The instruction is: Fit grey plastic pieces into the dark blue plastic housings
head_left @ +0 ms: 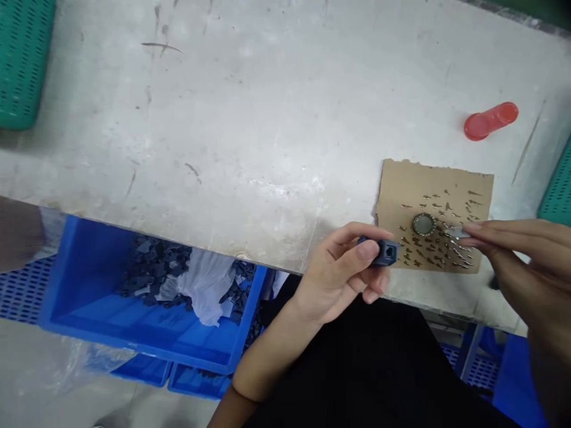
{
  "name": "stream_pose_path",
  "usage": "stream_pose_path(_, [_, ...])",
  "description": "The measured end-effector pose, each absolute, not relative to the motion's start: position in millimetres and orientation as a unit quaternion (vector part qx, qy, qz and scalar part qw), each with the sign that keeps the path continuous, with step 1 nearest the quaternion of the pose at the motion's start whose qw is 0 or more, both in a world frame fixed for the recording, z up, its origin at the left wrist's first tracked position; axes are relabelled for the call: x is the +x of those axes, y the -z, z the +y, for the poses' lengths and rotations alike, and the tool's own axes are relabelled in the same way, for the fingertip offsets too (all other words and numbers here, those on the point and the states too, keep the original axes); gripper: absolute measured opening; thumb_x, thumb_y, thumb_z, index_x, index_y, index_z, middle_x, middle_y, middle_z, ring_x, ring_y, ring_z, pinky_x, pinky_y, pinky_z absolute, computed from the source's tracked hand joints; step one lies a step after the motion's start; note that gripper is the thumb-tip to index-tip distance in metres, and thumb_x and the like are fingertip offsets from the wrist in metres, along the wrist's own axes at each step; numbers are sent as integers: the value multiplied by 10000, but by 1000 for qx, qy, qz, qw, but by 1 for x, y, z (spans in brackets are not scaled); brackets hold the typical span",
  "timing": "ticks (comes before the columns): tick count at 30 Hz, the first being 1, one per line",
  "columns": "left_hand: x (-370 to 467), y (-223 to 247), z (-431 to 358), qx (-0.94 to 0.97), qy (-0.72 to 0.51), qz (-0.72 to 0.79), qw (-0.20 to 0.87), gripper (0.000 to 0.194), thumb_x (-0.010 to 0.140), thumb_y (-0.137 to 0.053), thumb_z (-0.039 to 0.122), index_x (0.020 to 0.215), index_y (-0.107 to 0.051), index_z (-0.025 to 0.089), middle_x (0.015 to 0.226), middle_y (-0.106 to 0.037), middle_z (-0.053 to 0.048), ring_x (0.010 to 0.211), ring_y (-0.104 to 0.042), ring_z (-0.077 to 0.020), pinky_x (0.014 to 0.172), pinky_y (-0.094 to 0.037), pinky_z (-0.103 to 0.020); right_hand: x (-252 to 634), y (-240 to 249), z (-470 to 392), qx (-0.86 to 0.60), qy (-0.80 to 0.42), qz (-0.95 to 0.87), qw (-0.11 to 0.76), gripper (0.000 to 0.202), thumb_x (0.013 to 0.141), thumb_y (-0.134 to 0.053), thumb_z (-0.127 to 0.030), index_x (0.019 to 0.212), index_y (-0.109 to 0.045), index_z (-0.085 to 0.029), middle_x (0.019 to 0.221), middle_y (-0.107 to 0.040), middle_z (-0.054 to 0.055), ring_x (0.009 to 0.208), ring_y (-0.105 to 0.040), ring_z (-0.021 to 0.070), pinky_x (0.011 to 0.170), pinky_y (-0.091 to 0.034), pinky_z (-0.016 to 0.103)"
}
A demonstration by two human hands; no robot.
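My left hand (343, 273) pinches a small dark blue-grey plastic housing (387, 253) between thumb and fingers, its squarish opening facing right. It is raised by the table's front edge, beside a piece of brown cardboard (401, 178). My right hand (521, 249) is closed on a pale grey pointed tool that looks like tweezers (455, 233). The tip is over the cardboard; whether it grips a part is too small to tell. Several small shiny metal pieces (430, 248) lie scattered there, around a round cap with a crimped rim (423, 224).
A red plastic piece (491, 121) is on the table (250, 119) behind the cardboard. Green baskets (22, 65) show at both sides. Below the table's front edge, a blue bin (147, 333) holds many dark plastic parts (156, 267) and a white plastic bag (205, 282).
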State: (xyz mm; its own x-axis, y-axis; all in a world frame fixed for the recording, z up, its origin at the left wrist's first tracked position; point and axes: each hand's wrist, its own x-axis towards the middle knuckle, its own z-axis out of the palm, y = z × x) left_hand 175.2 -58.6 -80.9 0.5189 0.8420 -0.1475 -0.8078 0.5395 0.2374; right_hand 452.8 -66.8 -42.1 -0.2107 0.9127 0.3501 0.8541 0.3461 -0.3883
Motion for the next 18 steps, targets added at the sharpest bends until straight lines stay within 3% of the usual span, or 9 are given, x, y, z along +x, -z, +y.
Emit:
stream_pose_path(5, [170, 77, -58, 95, -450, 179, 870, 300, 906, -798, 454, 917, -745, 159, 664, -657, 11, 475, -576, -58, 429, -476, -141, 443, 43, -60, -482, -23, -835, 266, 661, 747, -811, 51, 1283, -758, -333, 1175, -788, 12, 1007, -758, 212, 850, -607, 366])
stream_pose_path(10, [174, 71, -58, 83, -438, 218, 868, 271, 892, -819, 417, 906, -742, 157, 647, -662, 17, 493, -584, -58, 455, -473, -147, 440, 51, -49, -417, -28, -862, 285, 517, 772, -781, 53, 1216, -793, -211, 1123, -789, 49, 961, -737, 201, 869, -601, 349])
stream_pose_path(14, [173, 71, -61, 85, -437, 228, 866, 320, 851, -857, 445, 1000, -776, 173, 706, -704, 5, 559, -638, -68, 507, -514, -153, 437, 53, -43, -412, -51, -865, 282, 496, 779, -777, 52, 1212, -792, -191, 1136, -783, 52, 992, -728, 201, 886, -595, 347])
stream_pose_path(18, [168, 73, -65, 104, -424, 233, 869, 292, 854, -867, 280, 1121, -774, 207, 718, -728, 17, 588, -671, -71, 581, -554, -162, 437, 52, -47, -397, -38, -871, 286, 537, 794, -759, 47, 1257, -777, -226, 1171, -782, 40, 987, -740, 207, 852, -598, 355])
